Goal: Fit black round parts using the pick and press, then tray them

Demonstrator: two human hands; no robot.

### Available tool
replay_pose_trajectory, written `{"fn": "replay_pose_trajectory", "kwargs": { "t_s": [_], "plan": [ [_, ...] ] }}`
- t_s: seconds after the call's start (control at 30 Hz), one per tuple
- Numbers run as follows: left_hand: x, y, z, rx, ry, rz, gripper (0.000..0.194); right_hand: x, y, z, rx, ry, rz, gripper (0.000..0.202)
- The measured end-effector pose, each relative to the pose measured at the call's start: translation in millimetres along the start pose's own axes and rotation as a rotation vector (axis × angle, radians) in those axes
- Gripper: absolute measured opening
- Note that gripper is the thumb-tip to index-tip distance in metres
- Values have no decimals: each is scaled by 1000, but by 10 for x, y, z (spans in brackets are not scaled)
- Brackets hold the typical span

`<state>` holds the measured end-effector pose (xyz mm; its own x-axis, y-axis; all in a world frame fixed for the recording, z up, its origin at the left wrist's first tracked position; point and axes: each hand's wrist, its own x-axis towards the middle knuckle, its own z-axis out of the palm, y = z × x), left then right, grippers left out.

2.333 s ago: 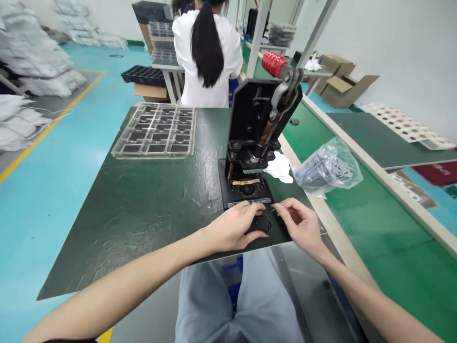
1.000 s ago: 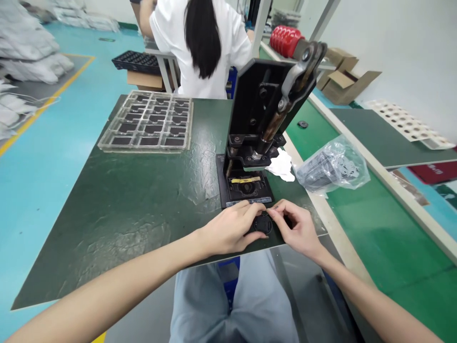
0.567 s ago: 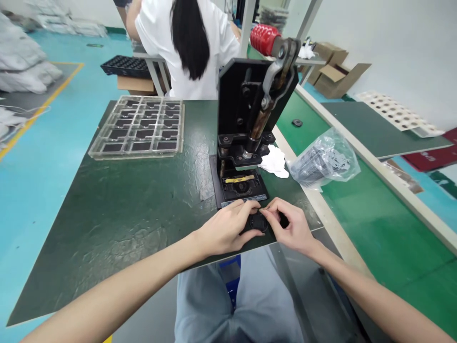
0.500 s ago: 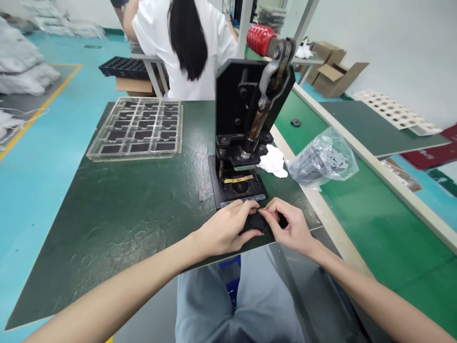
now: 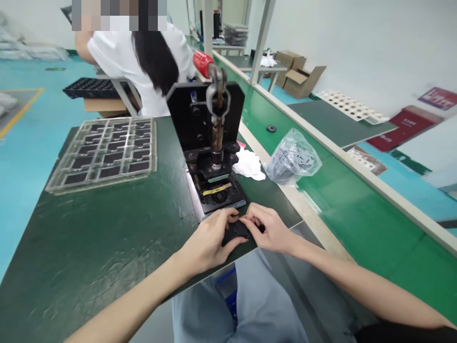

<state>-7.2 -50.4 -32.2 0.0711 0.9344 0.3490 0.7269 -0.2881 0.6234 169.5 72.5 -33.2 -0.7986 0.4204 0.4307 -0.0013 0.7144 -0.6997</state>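
Two hands, the left (image 5: 209,242) curved around a round black part (image 5: 241,230) on the bench (image 5: 143,224), the right (image 5: 269,228) pinched narrow at its edge, meet just before the black press (image 5: 214,143).

Two hands (image 5: 207,240) (image 5: 269,228), one press (image 5: 210,157), one plastic bag (image 5: 294,158)

The dark green table (image 5: 143,224) bears a clear compartmented tray (image 5: 103,152) far left, a black press (image 5: 210,143) and white cloth (image 5: 249,164) right.
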Motion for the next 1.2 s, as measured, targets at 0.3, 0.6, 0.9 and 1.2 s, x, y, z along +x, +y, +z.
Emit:
{"fn": "replay_pose_trajectory", "kwargs": {
  "t_s": [0.3, 0.6, 0.9, 1.2],
  "plan": [
    [3, 15, 23, 4, -1, -23, 60, 71, 100, -114, 387, 308, 377, 40],
    [-25, 35, -9, 23, -42, 36, 41, 335, -106, -204, 372, 136, 276, 36],
    [-55, 5, 25, 111, -49, 85, 39, 773, -4, 25, 319, 103, 198, 37],
    [-51, 0, 51, 160, -64, 91, 40, 779, 173, 217, 147, 40, 132, 44]
  ]
}}
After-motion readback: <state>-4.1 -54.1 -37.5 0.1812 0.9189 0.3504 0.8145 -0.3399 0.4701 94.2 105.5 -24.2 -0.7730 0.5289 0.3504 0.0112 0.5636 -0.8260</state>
